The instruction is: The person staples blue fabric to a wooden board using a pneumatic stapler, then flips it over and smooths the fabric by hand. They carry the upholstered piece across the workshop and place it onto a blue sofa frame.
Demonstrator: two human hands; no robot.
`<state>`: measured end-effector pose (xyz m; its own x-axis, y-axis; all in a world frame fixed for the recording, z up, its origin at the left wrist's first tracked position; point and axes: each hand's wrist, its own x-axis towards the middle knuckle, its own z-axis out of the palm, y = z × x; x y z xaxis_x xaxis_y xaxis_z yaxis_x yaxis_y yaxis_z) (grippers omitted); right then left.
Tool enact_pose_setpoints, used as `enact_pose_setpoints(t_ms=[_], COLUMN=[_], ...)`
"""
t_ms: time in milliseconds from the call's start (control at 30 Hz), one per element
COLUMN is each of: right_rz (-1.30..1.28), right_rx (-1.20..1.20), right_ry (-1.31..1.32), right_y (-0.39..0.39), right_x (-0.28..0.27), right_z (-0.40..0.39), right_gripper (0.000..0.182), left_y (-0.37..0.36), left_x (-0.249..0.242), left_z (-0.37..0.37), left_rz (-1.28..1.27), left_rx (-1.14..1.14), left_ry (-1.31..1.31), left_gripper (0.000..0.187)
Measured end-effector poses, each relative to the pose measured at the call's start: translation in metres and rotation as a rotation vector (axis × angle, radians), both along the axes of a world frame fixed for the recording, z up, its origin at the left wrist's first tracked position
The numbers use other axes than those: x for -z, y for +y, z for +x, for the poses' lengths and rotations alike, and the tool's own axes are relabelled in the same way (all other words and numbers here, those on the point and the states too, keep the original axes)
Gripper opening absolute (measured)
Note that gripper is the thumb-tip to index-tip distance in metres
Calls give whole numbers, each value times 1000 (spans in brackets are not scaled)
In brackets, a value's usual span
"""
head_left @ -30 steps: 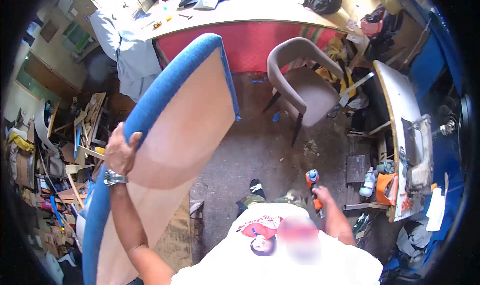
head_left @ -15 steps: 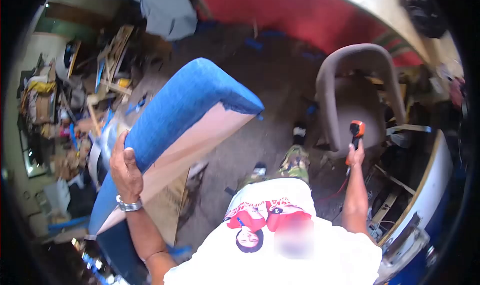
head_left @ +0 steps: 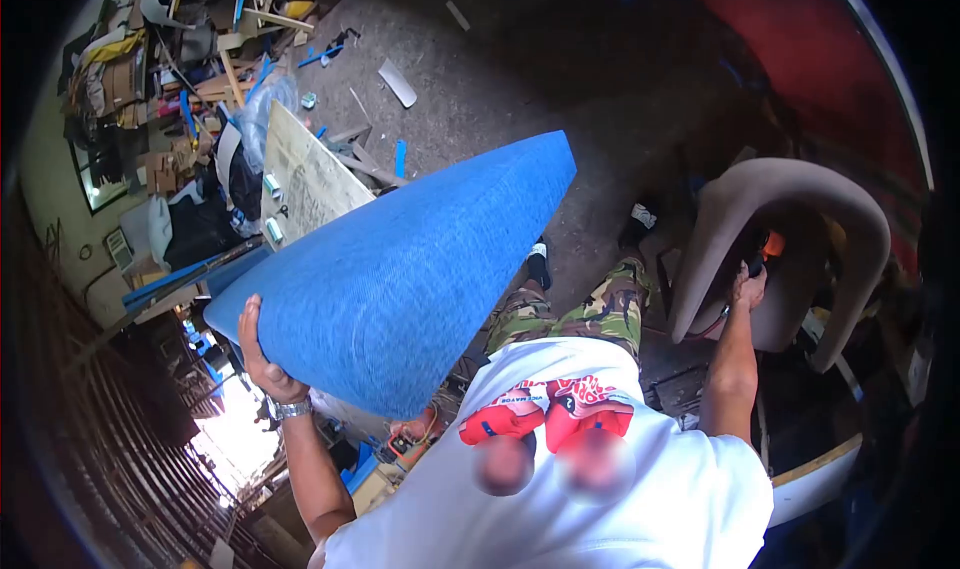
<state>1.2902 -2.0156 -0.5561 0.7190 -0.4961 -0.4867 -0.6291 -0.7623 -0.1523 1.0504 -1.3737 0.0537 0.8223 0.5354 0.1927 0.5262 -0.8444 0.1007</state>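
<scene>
My left hand (head_left: 262, 363) grips the lower edge of a large blue upholstered panel (head_left: 410, 269), held up at a slant with its fabric side facing me. My right hand (head_left: 748, 287) is closed around an orange power tool (head_left: 770, 243), held low beside the grey tub chair (head_left: 780, 229); most of the tool is hidden behind the chair's back. Below the panel I see my camouflage trousers and one shoe on the concrete floor.
A wooden board (head_left: 305, 179) leans by the panel's far side. Piles of wood offcuts and scrap (head_left: 190, 79) fill the upper left. A red-fronted table (head_left: 850, 59) curves along the upper right. A white worktop edge (head_left: 820, 474) lies at lower right.
The blue panel has turned so its fabric face shows instead of its bare wooden back. My view has swung left and down, and my right hand with the tool has dropped beside the chair.
</scene>
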Motion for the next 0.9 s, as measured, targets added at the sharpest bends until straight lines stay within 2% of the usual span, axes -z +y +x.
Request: enact_pose_setpoints(t_ms=[33,133,233,267,333,367,467,533,600,633,667,700,733,833,900], right_rz=[-7,12,33,7,-44,-98,138,338,758,739,1004,1051,1100,1283,1400], right_rx=[33,46,-251,-262,-295,-104,-145,-182,-262,-237,-104,-123,-142,-439,-623], right_ry=[45,66,150,68,-126,-142,-553,-586,-598,-372,-224,-116,-2,68,194], right_y=[3,3,-18,-26,-17,5,70,145,185,215,244,268,290,354,416], right_x=[8,39,51,40,-8,-48,-173,-260,-272,-287,-280,-283,-283,-277,-292], right_z=[-1,-5,2,-1,14,26,39,32,8,-4,-17,-21,-20,14,60], right_gripper=[73,71,67,67,66,56,45,38,40,46,55,60,64,77,86], left_y=[2,14,19,19,13,10,-3,-6,-5,-4,0,2,3,7,13], left_x=[-4,6,10,11,14,16,14,12,8,6,3,1,-4,-14,-11], left_z=[3,-18,-13,-12,-9,-5,1,-1,-11,-17,-21,-26,-26,-31,-43], left_rz=[11,-83,-20,-8,22,37,88,142,118,110,119,134,129,128,178], left_rx=[37,-71,43,17,-30,-46,-32,-17,-5,-7,84,171,234,421,429], left_ry=[18,-59,-64,-49,-43,-40,-4,48,68,82,55,25,49,119,144], left_gripper=[100,103,104,103,102,102,100,99,102,104,90,78,78,88,99])
